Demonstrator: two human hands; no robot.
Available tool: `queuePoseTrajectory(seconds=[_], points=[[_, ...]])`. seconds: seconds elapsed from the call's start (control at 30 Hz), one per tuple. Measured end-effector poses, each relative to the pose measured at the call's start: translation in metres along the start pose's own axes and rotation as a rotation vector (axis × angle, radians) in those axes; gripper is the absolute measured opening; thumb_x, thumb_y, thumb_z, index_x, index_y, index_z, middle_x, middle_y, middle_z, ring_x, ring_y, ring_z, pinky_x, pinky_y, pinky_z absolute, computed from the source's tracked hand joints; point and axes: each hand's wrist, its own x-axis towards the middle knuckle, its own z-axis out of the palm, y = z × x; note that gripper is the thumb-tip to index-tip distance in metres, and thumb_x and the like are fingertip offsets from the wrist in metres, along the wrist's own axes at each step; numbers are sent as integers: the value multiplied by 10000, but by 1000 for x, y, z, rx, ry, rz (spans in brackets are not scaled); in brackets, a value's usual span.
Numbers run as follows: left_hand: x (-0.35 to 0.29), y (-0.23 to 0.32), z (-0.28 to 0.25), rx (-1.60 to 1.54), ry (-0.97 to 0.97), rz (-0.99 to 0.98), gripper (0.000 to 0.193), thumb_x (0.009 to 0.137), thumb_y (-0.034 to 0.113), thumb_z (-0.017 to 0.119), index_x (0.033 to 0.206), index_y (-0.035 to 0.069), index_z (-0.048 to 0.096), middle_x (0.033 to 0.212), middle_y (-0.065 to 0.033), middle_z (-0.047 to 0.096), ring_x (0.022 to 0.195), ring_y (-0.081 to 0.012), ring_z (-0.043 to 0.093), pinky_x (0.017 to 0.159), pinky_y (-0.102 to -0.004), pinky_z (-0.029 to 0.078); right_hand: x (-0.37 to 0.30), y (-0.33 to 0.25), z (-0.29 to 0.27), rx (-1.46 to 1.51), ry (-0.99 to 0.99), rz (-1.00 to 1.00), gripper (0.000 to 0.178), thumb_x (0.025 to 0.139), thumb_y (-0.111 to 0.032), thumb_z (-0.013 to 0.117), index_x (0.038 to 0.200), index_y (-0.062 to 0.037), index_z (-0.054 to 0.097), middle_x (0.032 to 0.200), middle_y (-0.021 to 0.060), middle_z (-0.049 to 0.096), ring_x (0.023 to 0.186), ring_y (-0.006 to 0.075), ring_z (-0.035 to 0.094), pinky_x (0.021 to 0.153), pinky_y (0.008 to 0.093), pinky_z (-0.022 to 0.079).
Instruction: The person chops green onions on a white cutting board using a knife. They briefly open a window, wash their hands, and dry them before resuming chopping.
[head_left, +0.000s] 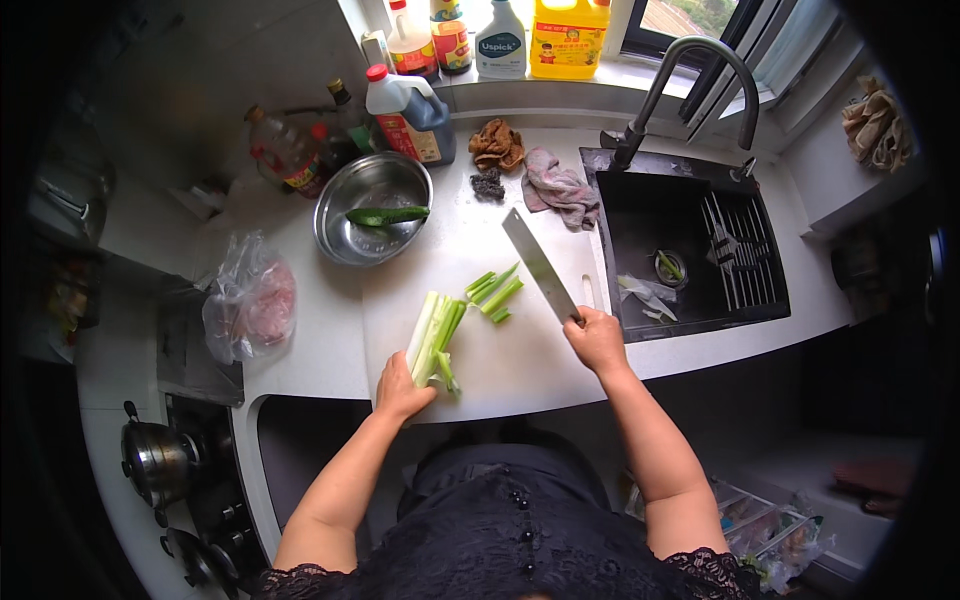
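My right hand (596, 340) is closed round the handle of a kitchen cleaver (542, 264). Its broad blade points away and to the left, above the right part of a white cutting board (520, 375). At the board's near left, my left hand (402, 388) grips the near end of a bundle of pale green celery stalks (433, 330). Several shorter cut green pieces (495, 292) lie between the bundle and the blade, apart from both. Beyond the bundle stands a steel bowl (335, 240) with a cucumber (387, 216) in it.
On the right is a black sink (640, 235) with a tall faucet (690, 50) and scraps inside. Cloths (560, 188) and a scouring pad (487, 185) lie behind the board. Bagged meat (262, 305) sits at left. Bottles (410, 115) line the back; a pot (157, 462) is on the stove.
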Motion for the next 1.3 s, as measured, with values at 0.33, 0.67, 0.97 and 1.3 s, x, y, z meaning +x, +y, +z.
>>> queuePoseTrajectory(seconds=[0.33,0.67,0.97,1.3], points=[[47,79,27,209,135,213,768,607,202,789,1272,58,433,1130,-157,507,1054,-352,509,851,-456,463,22,12,-14,-278,-200,114,287,802,-264,583,1011,-128,725,899,170,708,874,376,672,812,468,531],[67,98,-1,326,-306,51,1148,580,340,818,1491,38,189,1479,-213,273,1355,-404,286,1059,-582,288,12,13,-5,-263,-202,71,294,791,-271,609,1021,-131,725,871,158,708,834,361,678,789,459,546],[104,127,20,298,-314,163,1511,457,732,805,1523,-4,26,1577,-214,107,1462,-405,66,1083,-711,120,-8,11,2,-261,-203,68,244,798,-261,608,966,-123,718,832,142,703,809,353,674,769,461,547],[96,90,29,213,-118,423,1312,491,710,797,1442,-28,276,1372,-219,412,1316,-358,355,1023,-626,303,-31,9,13,-135,-126,122,208,789,-248,604,907,-118,717,746,157,675,716,377,650,680,453,532]])
